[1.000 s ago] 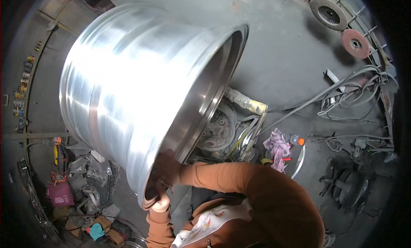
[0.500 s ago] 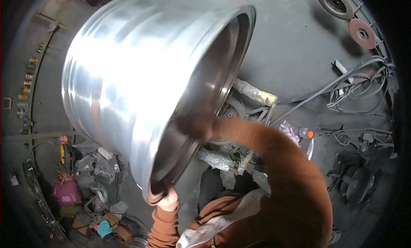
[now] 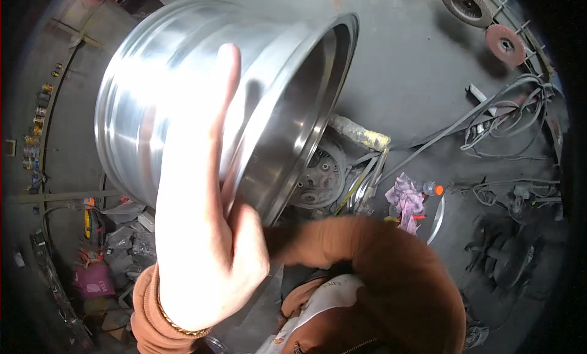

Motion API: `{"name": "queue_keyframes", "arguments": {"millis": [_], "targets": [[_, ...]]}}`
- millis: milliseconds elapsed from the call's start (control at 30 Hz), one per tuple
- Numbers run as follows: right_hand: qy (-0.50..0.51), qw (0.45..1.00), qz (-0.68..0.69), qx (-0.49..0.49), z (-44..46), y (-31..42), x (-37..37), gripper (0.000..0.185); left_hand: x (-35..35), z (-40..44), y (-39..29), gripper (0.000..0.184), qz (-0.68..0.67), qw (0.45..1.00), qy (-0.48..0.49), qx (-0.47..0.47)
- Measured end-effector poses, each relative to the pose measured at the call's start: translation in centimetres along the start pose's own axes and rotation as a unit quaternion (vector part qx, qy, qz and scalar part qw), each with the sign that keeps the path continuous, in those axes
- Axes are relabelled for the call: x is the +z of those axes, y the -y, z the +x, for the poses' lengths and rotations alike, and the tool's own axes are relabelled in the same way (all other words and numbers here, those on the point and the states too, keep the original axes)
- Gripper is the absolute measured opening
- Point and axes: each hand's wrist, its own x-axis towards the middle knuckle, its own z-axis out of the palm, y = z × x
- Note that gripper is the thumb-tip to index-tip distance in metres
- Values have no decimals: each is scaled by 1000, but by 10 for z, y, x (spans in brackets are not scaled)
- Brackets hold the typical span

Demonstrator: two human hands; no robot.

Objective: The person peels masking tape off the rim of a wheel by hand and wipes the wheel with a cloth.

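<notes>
A large, shiny metal wheel rim (image 3: 269, 103) lies tilted in front of me, its open end facing right. My left hand (image 3: 205, 238) is raised close to the camera, fingers stretched upward across the rim's outer side. Glare washes out part of this hand, and I cannot tell whether it touches the metal. A gold-coloured bracelet circles the wrist. From the right, my other arm in a brown sleeve (image 3: 373, 244) bends toward the rim's lower edge. My right hand is hidden behind the left one.
Grey-coated bar with yellow marks (image 3: 361, 132) and a round machine part (image 3: 321, 177) sit beyond the rim. Pink cloth (image 3: 405, 198) and an orange-capped bottle (image 3: 433, 189) lie to the right. Cables (image 3: 513, 109) and abrasive discs (image 3: 505, 45) are farther right; clutter with a magenta bag (image 3: 95, 279) lies left.
My left hand has left the rim's lower edge and risen in front of its outer side. My right hand has come out from inside the rim, moving down behind the left hand.
</notes>
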Motion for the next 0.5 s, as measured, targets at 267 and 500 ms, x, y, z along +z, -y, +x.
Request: {"name": "queue_keyframes", "arguments": {"millis": [267,500], "targets": [[46,880,-446,156,-28,-158,-283,49,3,-5,8,88,-30,999,-28,3],[-125,913,-378,95,-43,-170,-143,43,22,-8,5,87,-208,970,-122,-38]]}}
